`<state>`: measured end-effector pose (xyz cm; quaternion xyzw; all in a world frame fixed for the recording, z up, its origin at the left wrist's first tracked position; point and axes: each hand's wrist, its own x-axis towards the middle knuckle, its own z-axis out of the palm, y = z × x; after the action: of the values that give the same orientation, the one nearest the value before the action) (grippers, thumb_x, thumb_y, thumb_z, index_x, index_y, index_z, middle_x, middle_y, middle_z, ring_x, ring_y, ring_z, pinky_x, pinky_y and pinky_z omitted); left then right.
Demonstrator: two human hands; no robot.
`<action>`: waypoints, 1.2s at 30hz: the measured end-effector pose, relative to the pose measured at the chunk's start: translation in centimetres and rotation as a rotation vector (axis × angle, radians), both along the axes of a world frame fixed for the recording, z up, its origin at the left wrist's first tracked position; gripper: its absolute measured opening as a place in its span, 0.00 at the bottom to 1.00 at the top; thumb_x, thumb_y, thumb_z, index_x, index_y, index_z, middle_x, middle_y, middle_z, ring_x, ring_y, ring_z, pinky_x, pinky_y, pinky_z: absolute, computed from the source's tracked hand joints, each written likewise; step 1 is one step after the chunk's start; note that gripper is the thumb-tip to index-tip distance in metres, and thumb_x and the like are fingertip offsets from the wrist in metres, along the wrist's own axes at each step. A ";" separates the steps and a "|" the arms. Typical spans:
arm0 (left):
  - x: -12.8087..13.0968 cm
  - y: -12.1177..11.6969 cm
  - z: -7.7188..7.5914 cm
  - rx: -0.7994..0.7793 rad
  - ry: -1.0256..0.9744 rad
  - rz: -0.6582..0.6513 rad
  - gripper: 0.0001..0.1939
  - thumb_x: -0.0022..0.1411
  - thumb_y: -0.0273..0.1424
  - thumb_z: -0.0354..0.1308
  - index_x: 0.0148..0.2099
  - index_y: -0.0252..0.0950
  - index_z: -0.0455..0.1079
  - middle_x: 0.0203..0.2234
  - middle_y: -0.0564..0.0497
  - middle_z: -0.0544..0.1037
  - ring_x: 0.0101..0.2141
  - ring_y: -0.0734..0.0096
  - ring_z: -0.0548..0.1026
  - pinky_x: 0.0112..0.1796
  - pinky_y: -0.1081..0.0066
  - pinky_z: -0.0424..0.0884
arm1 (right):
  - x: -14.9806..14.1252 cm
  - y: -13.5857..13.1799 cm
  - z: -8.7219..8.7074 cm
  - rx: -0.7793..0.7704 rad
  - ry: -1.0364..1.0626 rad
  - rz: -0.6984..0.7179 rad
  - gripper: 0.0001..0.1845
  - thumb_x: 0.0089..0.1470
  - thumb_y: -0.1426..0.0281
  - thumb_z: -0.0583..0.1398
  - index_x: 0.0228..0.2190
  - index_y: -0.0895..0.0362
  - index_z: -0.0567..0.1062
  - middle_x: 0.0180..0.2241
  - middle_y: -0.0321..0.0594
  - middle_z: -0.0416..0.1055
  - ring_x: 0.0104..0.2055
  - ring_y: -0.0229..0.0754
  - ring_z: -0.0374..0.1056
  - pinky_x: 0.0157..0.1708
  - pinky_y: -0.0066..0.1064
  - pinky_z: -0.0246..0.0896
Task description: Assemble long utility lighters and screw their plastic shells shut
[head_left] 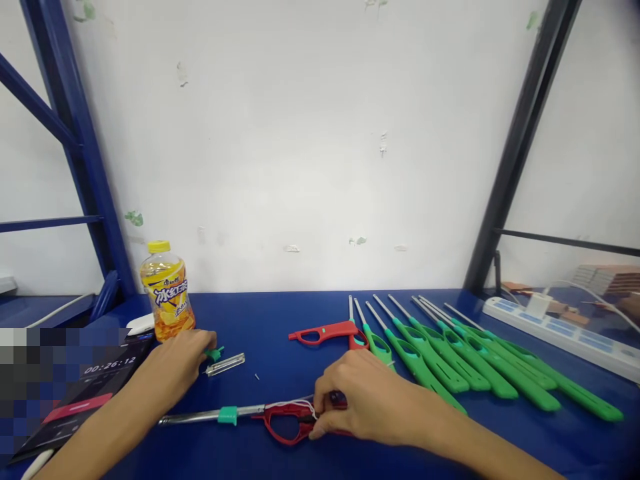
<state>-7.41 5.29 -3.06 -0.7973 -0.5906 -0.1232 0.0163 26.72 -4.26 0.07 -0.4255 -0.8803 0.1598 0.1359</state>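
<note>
My left hand (186, 360) is curled at a small green plastic part (215, 354), which pokes out at its fingertips; the grip itself is partly hidden. Beside it lies a clear and metallic narrow piece (226, 365). My right hand (363, 397) pinches the inside of an opened red lighter half-shell (286, 433) that lies on the table. White wires (295, 403) run through this shell. A metal tube (193, 417) with a teal collar (228, 415) extends leftward from it. Another red shell half (327, 331) lies behind my right hand.
Several green long-nosed lighters (450, 360) lie fanned out at right, before a white power strip (565, 337). At left stand a yellow-capped tea bottle (167, 293) and a phone (85, 393) showing a timer. A tiny pin (257, 377) lies mid-table on the blue surface (240, 310).
</note>
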 end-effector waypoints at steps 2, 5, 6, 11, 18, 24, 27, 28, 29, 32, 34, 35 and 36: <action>0.1 -0.8 0.6 0.060 0.024 0.032 0.18 0.65 0.24 0.45 0.40 0.37 0.78 0.34 0.38 0.82 0.36 0.46 0.82 0.34 0.60 0.73 | 0.0 0.0 0.2 -0.023 0.002 0.009 0.12 0.59 0.56 0.69 0.36 0.50 0.86 0.30 0.33 0.83 0.29 0.37 0.74 0.30 0.28 0.56; 0.8 -3.2 1.4 0.169 0.008 0.040 0.25 0.71 0.27 0.39 0.53 0.35 0.77 0.44 0.34 0.82 0.43 0.43 0.82 0.40 0.54 0.75 | 0.0 0.0 0.7 -0.047 -0.013 0.006 0.08 0.62 0.62 0.67 0.38 0.49 0.86 0.33 0.34 0.84 0.32 0.39 0.77 0.34 0.28 0.59; 1.4 -4.2 1.5 0.193 -0.011 0.019 0.24 0.72 0.30 0.39 0.56 0.37 0.76 0.47 0.36 0.82 0.45 0.45 0.82 0.43 0.55 0.76 | 0.0 -0.1 0.7 -0.047 -0.020 0.002 0.08 0.62 0.63 0.66 0.39 0.49 0.86 0.34 0.34 0.84 0.33 0.40 0.77 0.35 0.28 0.60; 5.4 -9.1 0.0 0.326 -0.286 -0.352 0.16 0.74 0.36 0.51 0.52 0.49 0.80 0.42 0.52 0.85 0.43 0.64 0.84 0.44 0.73 0.78 | -0.2 -0.2 0.8 -0.007 -0.048 -0.024 0.08 0.62 0.62 0.66 0.39 0.50 0.86 0.36 0.36 0.85 0.38 0.44 0.78 0.38 0.30 0.61; 7.5 -10.1 -3.5 0.245 -0.321 -0.426 0.13 0.73 0.28 0.55 0.48 0.51 0.79 0.37 0.57 0.83 0.37 0.68 0.81 0.38 0.75 0.78 | -0.3 -0.8 0.9 0.011 -0.020 -0.015 0.09 0.63 0.63 0.64 0.39 0.50 0.85 0.37 0.36 0.84 0.38 0.44 0.78 0.39 0.31 0.61; 7.8 -10.0 -3.9 0.147 -0.322 -0.421 0.13 0.73 0.28 0.56 0.49 0.51 0.78 0.37 0.58 0.83 0.37 0.68 0.79 0.38 0.73 0.77 | -0.3 -0.7 0.8 -0.001 -0.011 -0.001 0.09 0.64 0.63 0.64 0.40 0.50 0.85 0.37 0.35 0.84 0.39 0.43 0.78 0.39 0.30 0.61; 8.1 -10.1 -4.0 0.125 -0.323 -0.417 0.14 0.74 0.27 0.55 0.51 0.50 0.78 0.38 0.57 0.83 0.38 0.68 0.79 0.40 0.72 0.77 | -0.2 -0.6 0.7 0.014 -0.019 0.010 0.09 0.64 0.63 0.64 0.40 0.51 0.85 0.37 0.35 0.84 0.38 0.43 0.78 0.38 0.30 0.60; 8.1 -10.1 -4.1 0.122 -0.325 -0.414 0.14 0.74 0.27 0.55 0.51 0.50 0.78 0.38 0.57 0.83 0.38 0.68 0.79 0.40 0.72 0.77 | -0.2 -0.6 0.7 0.017 -0.020 0.013 0.09 0.64 0.63 0.64 0.39 0.51 0.85 0.37 0.35 0.84 0.38 0.43 0.78 0.38 0.30 0.59; 8.1 -10.1 -4.2 0.119 -0.328 -0.408 0.14 0.73 0.27 0.55 0.50 0.50 0.79 0.38 0.56 0.83 0.38 0.67 0.79 0.40 0.72 0.77 | -0.2 -0.7 0.7 0.019 -0.019 0.015 0.08 0.64 0.63 0.64 0.39 0.51 0.85 0.37 0.35 0.84 0.39 0.43 0.78 0.38 0.30 0.59; 8.2 -10.0 -4.3 0.110 -0.351 -0.395 0.14 0.73 0.27 0.55 0.49 0.50 0.79 0.38 0.56 0.83 0.38 0.67 0.80 0.39 0.72 0.77 | -0.2 -0.7 0.7 0.012 -0.007 0.026 0.08 0.65 0.64 0.64 0.40 0.51 0.84 0.37 0.35 0.84 0.38 0.42 0.77 0.37 0.29 0.59; 8.3 -10.0 -4.3 0.088 -0.376 -0.409 0.14 0.73 0.26 0.55 0.49 0.50 0.79 0.39 0.56 0.83 0.39 0.67 0.80 0.40 0.72 0.77 | -0.3 -0.7 0.8 -0.005 0.004 0.034 0.08 0.65 0.63 0.64 0.40 0.51 0.84 0.38 0.35 0.83 0.38 0.42 0.77 0.37 0.29 0.59; 8.4 -9.9 -4.2 0.078 -0.390 -0.421 0.14 0.73 0.26 0.55 0.49 0.49 0.79 0.38 0.55 0.83 0.39 0.68 0.80 0.40 0.72 0.76 | -0.3 -0.7 0.8 -0.016 0.007 0.039 0.09 0.65 0.63 0.64 0.40 0.51 0.84 0.38 0.35 0.83 0.38 0.41 0.77 0.37 0.29 0.60; 8.6 -9.9 -4.1 0.074 -0.403 -0.430 0.14 0.73 0.26 0.54 0.48 0.48 0.79 0.38 0.55 0.83 0.38 0.68 0.80 0.39 0.72 0.76 | -0.3 -0.7 0.7 -0.025 0.007 0.043 0.09 0.65 0.62 0.65 0.40 0.51 0.84 0.38 0.35 0.83 0.38 0.41 0.77 0.37 0.29 0.60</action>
<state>1.16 -4.63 -7.18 -0.8626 -0.3944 -0.3010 -0.0989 26.43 -4.92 0.81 -0.4076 -0.8867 0.1751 0.1305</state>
